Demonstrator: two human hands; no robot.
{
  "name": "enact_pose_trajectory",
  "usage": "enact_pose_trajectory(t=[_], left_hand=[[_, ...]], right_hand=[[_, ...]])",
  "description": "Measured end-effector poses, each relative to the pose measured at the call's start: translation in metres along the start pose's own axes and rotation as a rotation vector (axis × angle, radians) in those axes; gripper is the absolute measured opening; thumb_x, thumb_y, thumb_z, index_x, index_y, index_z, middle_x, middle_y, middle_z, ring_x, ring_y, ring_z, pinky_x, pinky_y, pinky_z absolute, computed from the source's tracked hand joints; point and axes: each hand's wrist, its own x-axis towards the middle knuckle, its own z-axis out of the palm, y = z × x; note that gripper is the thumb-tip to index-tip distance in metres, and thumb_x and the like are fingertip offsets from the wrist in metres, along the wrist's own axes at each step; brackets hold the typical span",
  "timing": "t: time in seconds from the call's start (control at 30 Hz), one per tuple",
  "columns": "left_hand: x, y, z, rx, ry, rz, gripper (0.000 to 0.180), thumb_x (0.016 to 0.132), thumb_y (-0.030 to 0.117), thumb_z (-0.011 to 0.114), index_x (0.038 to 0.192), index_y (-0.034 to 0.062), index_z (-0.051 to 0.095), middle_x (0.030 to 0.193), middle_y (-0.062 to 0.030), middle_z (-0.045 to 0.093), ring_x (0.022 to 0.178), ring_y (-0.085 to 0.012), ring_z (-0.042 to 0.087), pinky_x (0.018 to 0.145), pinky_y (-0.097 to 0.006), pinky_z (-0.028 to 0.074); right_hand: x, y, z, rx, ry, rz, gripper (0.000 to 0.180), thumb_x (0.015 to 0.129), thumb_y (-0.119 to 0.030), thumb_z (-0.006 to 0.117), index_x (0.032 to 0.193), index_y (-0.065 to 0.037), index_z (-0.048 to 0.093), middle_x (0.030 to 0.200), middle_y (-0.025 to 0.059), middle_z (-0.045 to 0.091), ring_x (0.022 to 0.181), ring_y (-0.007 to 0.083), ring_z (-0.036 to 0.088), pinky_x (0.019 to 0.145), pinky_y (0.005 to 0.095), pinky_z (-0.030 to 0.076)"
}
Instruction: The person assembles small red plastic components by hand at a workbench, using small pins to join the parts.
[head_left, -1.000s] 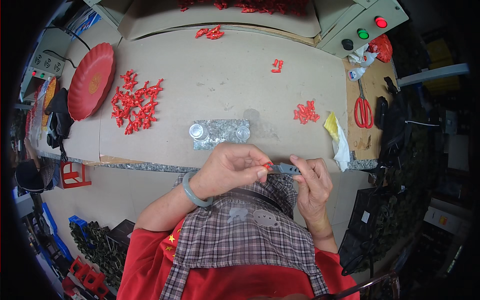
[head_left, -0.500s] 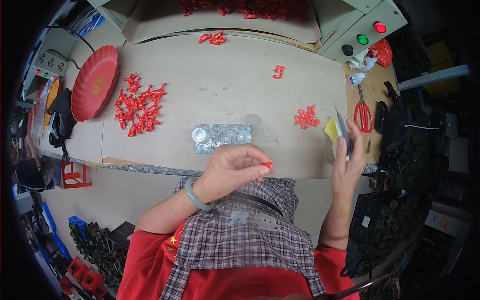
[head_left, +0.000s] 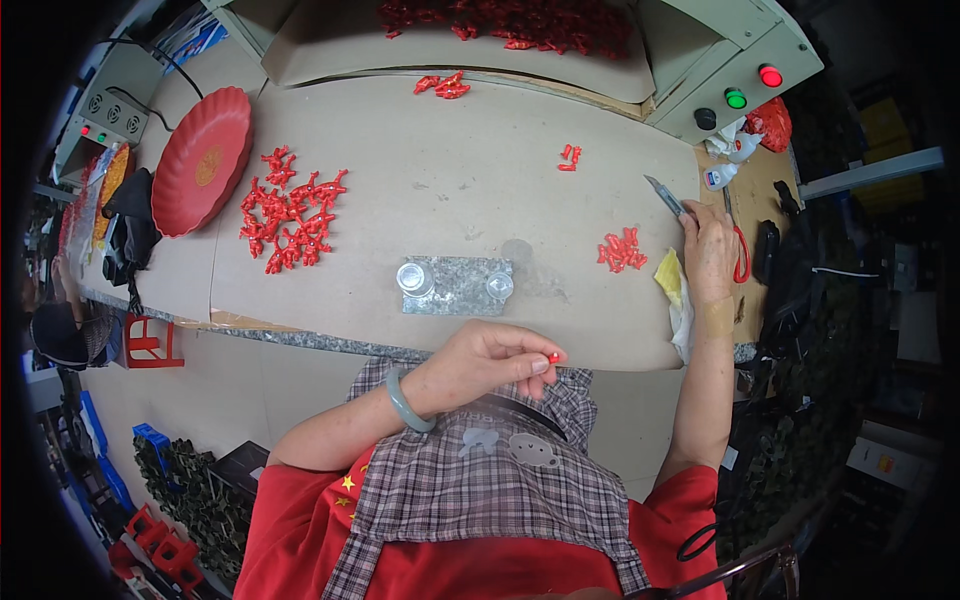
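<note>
Near the front edge of the table, my left hand (head_left: 490,362) pinches a small red plastic piece (head_left: 554,358) between thumb and fingertips. My right hand (head_left: 710,250) is at the right side of the table, closed around a utility knife (head_left: 667,196) with its blade pointing to the far left. Red-handled scissors (head_left: 742,255) lie beside that hand, partly hidden by it. Next to my right wrist is a yellow and white cloth or paper (head_left: 672,285). A small pile of red pieces (head_left: 622,250) lies to its left, with several more red pieces (head_left: 569,158) farther back.
A speckled stone slab (head_left: 455,290) bears two small clear cups (head_left: 413,279). To the left lie a cluster of red figures (head_left: 290,220) and a red scalloped dish (head_left: 185,190). A machine with lit buttons (head_left: 735,98) stands at the back; glue bottles (head_left: 720,177) are at right.
My right hand has moved away from me with the knife, whose blade now tilts left. My left hand has drawn slightly nearer to me and right, still pinching the red piece.
</note>
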Motion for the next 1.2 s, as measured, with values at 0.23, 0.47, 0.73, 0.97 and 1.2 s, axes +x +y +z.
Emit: enact_pose_trajectory(t=[0.23,0.47,0.73,0.97,1.2], left_hand=[[0.003,-0.012,-0.003,-0.201,0.12,0.111,0.017,0.1,0.006,0.059,0.116,-0.0001,0.063,0.1,-0.0159,0.073,0.082,-0.0186,0.072,0.072,-0.028,0.059],[0.005,-0.004,-0.002,-0.253,0.147,0.162,0.026,0.1,0.006,0.06,0.119,0.0037,0.042,0.099,-0.019,0.071,0.084,-0.0217,0.072,0.072,-0.029,0.059],[0.002,0.006,-0.003,-0.174,0.133,0.095,0.039,0.1,0.009,0.06,0.132,0.0051,0.039,0.102,-0.0202,0.071,0.086,-0.0242,0.074,0.073,-0.03,0.06],[-0.044,0.075,-0.007,0.202,0.129,0.145,0.019,0.1,0.004,0.058,0.117,-0.0014,0.061,0.101,-0.016,0.072,0.083,-0.0175,0.071,0.074,-0.027,0.057],[0.002,0.14,-0.1,1.195,0.727,0.485,0.014,0.092,0.011,0.067,0.102,0.0002,0.069,0.093,-0.0099,0.072,0.084,-0.0172,0.068,0.072,-0.031,0.054]], right_hand=[[-0.044,-0.089,-0.051,0.828,-0.204,-0.077,0.017,0.09,-0.005,0.067,0.106,0.0,0.073,0.104,0.013,0.069,0.091,0.0243,0.068,0.081,0.0348,0.053],[-0.088,-0.133,-0.052,1.191,-0.419,-0.068,0.02,0.089,-0.002,0.069,0.109,-0.001,0.073,0.103,0.0101,0.065,0.084,0.0173,0.066,0.076,0.0295,0.053],[-0.086,-0.135,-0.038,1.302,-0.371,-0.044,0.011,0.091,-0.002,0.066,0.102,0.0,0.066,0.1,0.0103,0.069,0.084,0.0152,0.066,0.076,0.0296,0.054],[-0.065,-0.113,-0.013,0.821,-0.244,0.071,0.011,0.091,-0.002,0.063,0.102,0.001,0.064,0.091,0.0127,0.069,0.079,0.0228,0.069,0.073,0.0324,0.054],[-0.057,-0.113,-0.005,0.521,-0.077,-0.16,0.012,0.086,0.001,0.065,0.097,-0.002,0.066,0.084,0.0147,0.062,0.076,0.0354,0.066,0.067,0.0425,0.053]])
